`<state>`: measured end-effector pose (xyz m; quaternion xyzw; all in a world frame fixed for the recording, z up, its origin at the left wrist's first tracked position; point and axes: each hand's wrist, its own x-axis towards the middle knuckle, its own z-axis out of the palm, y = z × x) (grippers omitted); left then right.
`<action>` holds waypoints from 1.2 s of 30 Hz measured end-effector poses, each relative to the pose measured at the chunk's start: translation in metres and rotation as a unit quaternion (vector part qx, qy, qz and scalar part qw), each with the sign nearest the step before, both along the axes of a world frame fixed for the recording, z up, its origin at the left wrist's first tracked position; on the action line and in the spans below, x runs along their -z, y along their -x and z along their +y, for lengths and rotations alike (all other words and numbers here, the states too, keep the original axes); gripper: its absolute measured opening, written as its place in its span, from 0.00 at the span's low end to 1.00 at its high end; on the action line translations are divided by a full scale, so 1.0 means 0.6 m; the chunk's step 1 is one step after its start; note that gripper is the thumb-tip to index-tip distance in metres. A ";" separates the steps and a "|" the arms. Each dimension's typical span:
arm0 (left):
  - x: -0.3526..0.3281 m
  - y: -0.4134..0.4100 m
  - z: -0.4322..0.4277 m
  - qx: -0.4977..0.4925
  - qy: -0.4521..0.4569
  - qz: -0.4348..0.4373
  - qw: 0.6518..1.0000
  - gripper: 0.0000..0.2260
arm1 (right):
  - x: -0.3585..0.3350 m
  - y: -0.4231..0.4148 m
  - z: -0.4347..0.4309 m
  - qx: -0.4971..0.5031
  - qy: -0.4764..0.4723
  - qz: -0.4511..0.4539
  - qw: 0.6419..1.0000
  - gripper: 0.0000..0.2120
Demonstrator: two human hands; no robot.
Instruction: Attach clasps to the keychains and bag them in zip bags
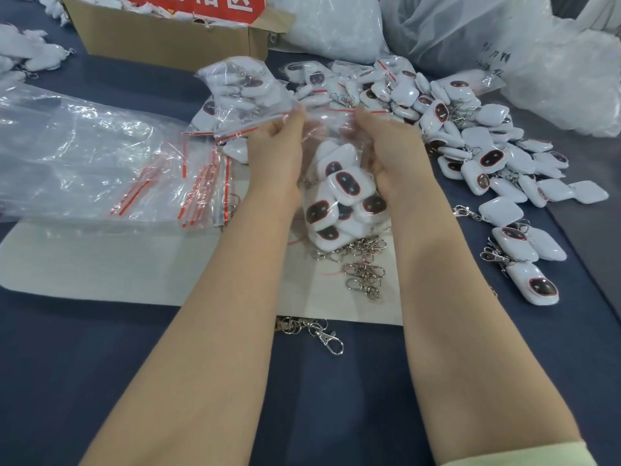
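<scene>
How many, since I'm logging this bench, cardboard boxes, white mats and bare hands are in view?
cardboard box: 1
white mat: 1
hands: 2, left hand and right hand
Total: 4

Table [100, 364], dark blue covering, in front of me. On it:
- white sheet [100, 264], lying flat, centre and left;
- stack of empty zip bags [100, 156] with red seal strips, to my left, overlapping the sheet's far side;
- loose metal clasps [364, 274], clustered on the sheet, and one more clasp [322, 334] at its near edge, on the blue;
- heap of white keychains [487, 153], to my right;
- filled bags [336, 82], far centre;
- cardboard box [161, 42], far left;
- large plastic sacks [554, 79], far right.
</scene>
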<state>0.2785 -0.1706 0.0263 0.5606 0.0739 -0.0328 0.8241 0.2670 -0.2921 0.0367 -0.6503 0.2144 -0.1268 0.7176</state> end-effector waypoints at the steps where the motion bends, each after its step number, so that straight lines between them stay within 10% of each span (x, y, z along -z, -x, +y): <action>1: 0.006 0.000 0.000 0.014 -0.025 0.012 1.000 0.08 | 0.005 0.002 -0.002 -0.012 -0.008 0.010 1.000 0.10; 36: 0.020 0.007 -0.013 0.000 -0.029 0.040 0.999 0.06 | 0.025 0.017 -0.002 -0.074 -0.059 0.048 0.994 0.15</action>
